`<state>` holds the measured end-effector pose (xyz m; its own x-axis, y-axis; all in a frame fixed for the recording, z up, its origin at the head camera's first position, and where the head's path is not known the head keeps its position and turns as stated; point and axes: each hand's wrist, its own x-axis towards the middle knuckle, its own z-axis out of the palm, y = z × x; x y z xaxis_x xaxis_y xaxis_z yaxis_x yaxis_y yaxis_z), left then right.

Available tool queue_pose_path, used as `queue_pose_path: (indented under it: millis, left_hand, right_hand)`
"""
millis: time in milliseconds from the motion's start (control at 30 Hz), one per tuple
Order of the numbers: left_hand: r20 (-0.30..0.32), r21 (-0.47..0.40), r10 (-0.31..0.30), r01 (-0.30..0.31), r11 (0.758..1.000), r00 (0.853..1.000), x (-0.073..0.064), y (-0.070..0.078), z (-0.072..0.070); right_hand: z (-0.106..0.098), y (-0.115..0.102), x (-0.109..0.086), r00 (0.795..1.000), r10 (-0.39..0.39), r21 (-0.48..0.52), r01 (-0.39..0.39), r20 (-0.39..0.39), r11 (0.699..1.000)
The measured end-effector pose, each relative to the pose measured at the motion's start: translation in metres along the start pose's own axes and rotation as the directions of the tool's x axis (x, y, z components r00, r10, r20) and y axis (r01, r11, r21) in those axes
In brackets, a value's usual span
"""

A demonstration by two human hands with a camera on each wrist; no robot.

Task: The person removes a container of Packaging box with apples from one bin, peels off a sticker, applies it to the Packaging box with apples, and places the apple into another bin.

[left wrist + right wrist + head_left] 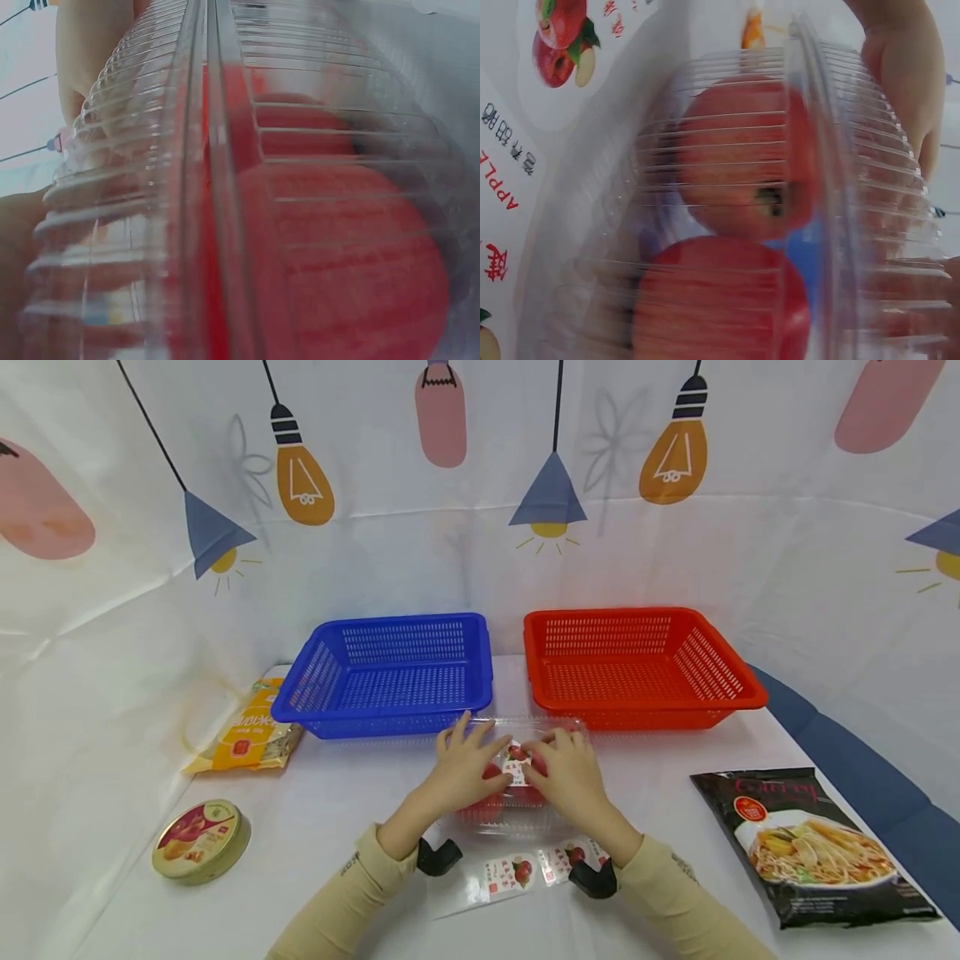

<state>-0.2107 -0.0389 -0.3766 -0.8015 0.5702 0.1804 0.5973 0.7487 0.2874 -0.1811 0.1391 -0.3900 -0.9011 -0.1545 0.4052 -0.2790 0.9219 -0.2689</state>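
On the worktop's near side, we see a sheet of apple labels just short of a clear box holding red apples. Our left hand and right hand rest on its lid, each grip wide, fingers spread about a label. We judge this the pressing-on step; the next move seems to call for smoothing its edges evenly. Beyond stand a blue basket and a red basket.

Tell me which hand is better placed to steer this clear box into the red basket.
Probably the right hand: it lies over the right side of the clear box, nearer the red basket; the left hand is closer to the blue basket.
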Motion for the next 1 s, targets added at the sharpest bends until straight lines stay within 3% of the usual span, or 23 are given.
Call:
queue_pose_path:
  millis: [133, 267, 333, 400, 433, 467, 500, 567, 633, 667, 700, 767, 833, 900, 1000]
  left_hand:
    - [-0.086, -0.111, -0.032, 0.022, 0.994, 0.996, -0.007, -0.004, -0.003]
    - [-0.155, -0.243, -0.106, 0.066, 0.968, 0.982, -0.023, -0.012, -0.004]
    - [-0.154, -0.319, -0.161, 0.105, 0.942, 0.975, -0.032, -0.017, -0.003]
    - [-0.121, -0.409, -0.23, 0.162, 0.898, 0.966, -0.04, -0.024, -0.001]
    - [-0.092, -0.467, -0.263, 0.192, 0.863, 0.96, -0.043, -0.027, 0.0]
    - [-0.047, -0.541, -0.295, 0.224, 0.811, 0.954, -0.046, -0.031, 0.002]
    - [0.01, -0.618, -0.329, 0.264, 0.74, 0.944, -0.048, -0.034, 0.003]
    - [0.132, -0.75, -0.373, 0.338, 0.568, 0.918, -0.052, -0.039, 0.007]
    - [0.252, -0.831, -0.379, 0.4, 0.387, 0.89, -0.054, -0.043, 0.01]
    - [0.303, -0.848, -0.377, 0.428, 0.313, 0.875, -0.055, -0.044, 0.011]
    - [0.339, -0.858, -0.372, 0.446, 0.255, 0.864, -0.055, -0.044, 0.012]
    - [0.375, -0.872, -0.353, 0.455, 0.18, 0.857, -0.055, -0.044, 0.014]
    - [0.383, -0.885, -0.345, 0.448, 0.129, 0.857, -0.055, -0.043, 0.015]
    - [0.376, -0.893, -0.352, 0.437, 0.108, 0.857, -0.055, -0.042, 0.016]
    - [0.367, -0.893, -0.37, 0.435, 0.117, 0.853, -0.057, -0.042, 0.018]
  right_hand:
    - [-0.012, 0.005, -0.004, 0.999, 0.037, 0.078, -0.034, -0.035, 0.996]
    - [-0.026, 0.017, -0.016, 0.989, 0.124, 0.216, -0.104, -0.078, 0.971]
    - [-0.03, 0.026, -0.023, 0.983, 0.174, 0.299, -0.148, -0.062, 0.943]
    - [-0.033, 0.034, -0.029, 0.973, 0.229, 0.418, -0.208, -0.002, 0.885]
    - [-0.034, 0.038, -0.032, 0.966, 0.254, 0.486, -0.245, 0.048, 0.839]
    - [-0.035, 0.042, -0.034, 0.953, 0.283, 0.553, -0.294, 0.109, 0.779]
    - [-0.035, 0.045, -0.037, 0.935, 0.308, 0.61, -0.349, 0.177, 0.711]
    - [-0.034, 0.049, -0.041, 0.883, 0.345, 0.692, -0.466, 0.319, 0.551]
    - [-0.032, 0.052, -0.046, 0.827, 0.344, 0.724, -0.558, 0.445, 0.406]
    - [-0.031, 0.052, -0.048, 0.8, 0.338, 0.724, -0.595, 0.496, 0.347]
    - [-0.031, 0.052, -0.049, 0.776, 0.327, 0.722, -0.626, 0.539, 0.295]
    - [-0.03, 0.052, -0.051, 0.739, 0.3, 0.719, -0.667, 0.603, 0.195]
    - [-0.029, 0.051, -0.052, 0.71, 0.286, 0.715, -0.691, 0.644, 0.108]
    - [-0.03, 0.05, -0.053, 0.69, 0.273, 0.713, -0.701, 0.67, 0.02]
    - [-0.031, 0.048, -0.054, 0.673, 0.244, 0.707, -0.703, 0.698, -0.083]
